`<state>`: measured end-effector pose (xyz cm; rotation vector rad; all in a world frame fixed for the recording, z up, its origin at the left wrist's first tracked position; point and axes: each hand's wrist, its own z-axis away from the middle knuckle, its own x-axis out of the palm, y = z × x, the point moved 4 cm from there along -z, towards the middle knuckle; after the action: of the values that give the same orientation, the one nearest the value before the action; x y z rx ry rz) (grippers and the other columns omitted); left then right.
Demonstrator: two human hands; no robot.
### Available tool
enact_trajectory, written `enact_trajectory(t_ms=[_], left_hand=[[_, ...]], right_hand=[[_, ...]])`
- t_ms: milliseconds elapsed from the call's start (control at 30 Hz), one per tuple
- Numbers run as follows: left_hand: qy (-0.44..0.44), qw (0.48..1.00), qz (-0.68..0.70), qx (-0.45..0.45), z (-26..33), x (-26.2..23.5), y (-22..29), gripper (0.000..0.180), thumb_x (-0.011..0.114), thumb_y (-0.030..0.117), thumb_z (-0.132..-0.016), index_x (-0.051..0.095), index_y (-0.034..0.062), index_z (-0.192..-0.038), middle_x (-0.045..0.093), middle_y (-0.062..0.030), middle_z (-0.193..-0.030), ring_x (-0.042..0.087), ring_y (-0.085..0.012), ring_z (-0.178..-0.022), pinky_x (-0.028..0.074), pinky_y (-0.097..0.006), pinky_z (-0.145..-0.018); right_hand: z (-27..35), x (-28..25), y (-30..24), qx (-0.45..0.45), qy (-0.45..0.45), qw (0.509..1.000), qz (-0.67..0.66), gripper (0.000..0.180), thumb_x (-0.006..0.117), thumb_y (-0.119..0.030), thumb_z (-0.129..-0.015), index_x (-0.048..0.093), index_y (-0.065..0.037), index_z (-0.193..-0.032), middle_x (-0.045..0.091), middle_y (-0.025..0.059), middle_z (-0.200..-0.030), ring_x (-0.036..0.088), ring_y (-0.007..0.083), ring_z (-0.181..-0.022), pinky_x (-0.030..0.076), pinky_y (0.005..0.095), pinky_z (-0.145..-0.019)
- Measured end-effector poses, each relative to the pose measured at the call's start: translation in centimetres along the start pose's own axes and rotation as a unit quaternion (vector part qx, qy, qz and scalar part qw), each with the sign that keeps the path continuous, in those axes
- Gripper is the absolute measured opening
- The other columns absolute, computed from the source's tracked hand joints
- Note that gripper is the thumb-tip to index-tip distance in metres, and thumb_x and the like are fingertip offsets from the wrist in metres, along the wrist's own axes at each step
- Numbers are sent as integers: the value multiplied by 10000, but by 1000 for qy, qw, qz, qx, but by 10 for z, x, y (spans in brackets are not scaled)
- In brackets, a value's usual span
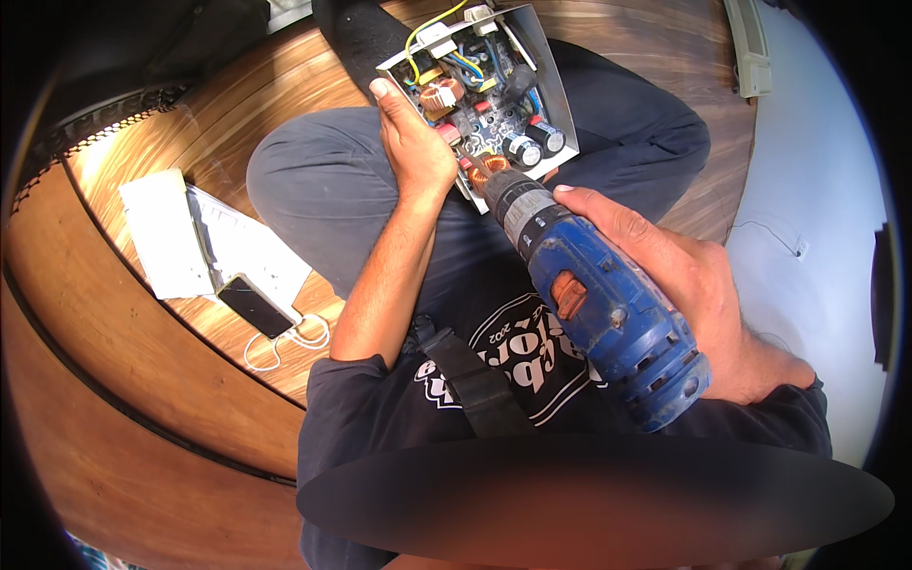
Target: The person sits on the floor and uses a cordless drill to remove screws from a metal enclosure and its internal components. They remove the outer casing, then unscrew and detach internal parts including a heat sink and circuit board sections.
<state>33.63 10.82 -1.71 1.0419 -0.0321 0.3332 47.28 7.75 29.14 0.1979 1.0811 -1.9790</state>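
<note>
Clasping the electronics casing (pixel 554 95) by its left edge above the legs (pixel 309 157), the left hand (pixel 418 157) steadies it; the right hand (pixel 665 261) wraps its grip around the blue power drill (pixel 613 309), which, tilting near the lower corner, could gouge the copper coil (pixel 493 165).

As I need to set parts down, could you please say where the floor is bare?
Bare floor shows between the right knee and pale wall, and between the left knee and white flat pieces. It is crowded around the phone and cable, and where the drill points into the open housing.
</note>
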Motion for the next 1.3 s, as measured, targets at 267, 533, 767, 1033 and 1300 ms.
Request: enact_trajectory(t_ms=[267, 533, 767, 1033, 1300], left_hand=[[-15, 1000, 18, -8, -4, 0, -7, 940, 149, 681, -1215, 549, -88, -1580, 670, -221, -1522, 611, -308, -1446, 422, -372, -1254], [-9, 1000, 30, 2, -6, -1, -11, 930, 209, 734, -1194, 591, -30, -1559, 716, -153, -1461, 651, -254, -1361, 468, -361, -1207], [-23, 999, 31, -11, -6, -1, -11, 969, 157, 710, -1205, 521, -90, -1611, 638, -232, -1567, 585, -316, -1475, 400, -380, -1276], [-24, 999, 34, -7, -6, -1, -9, 972, 155, 711, -1204, 524, -93, -1606, 640, -235, -1560, 589, -317, -1467, 403, -382, -1275], [-28, 999, 23, 5, -5, -1, -8, 962, 152, 698, -1209, 524, -96, -1603, 638, -238, -1564, 584, -322, -1477, 398, -385, -1279]], right_hand=[[0, 1, 2, -27, 15, 999, -7, 738, 859, -83, -923, 596, -18, -1610, 787, 217, -1389, 837, 337, -1158, 649, 375, -986], [1, 1, 2, -28, 12, 999, 18, 734, 848, -91, -925, 596, -24, -1611, 780, 212, -1419, 837, 350, -1156, 651, 381, -1002], [1, 1, 2, -30, 13, 999, 26, 718, 838, -104, -934, 600, -24, -1606, 781, 205, -1414, 841, 348, -1139, 656, 387, -982], [0, 0, 0, -27, 10, 999, 25, 711, 837, -106, -932, 606, -20, -1599, 775, 208, -1423, 841, 351, -1134, 655, 390, -974], [2, 0, 1, -28, 14, 999, 41, 718, 852, -113, -926, 611, -27, -1597, 764, 207, -1450, 836, 355, -1154, 652, 389, -992]])
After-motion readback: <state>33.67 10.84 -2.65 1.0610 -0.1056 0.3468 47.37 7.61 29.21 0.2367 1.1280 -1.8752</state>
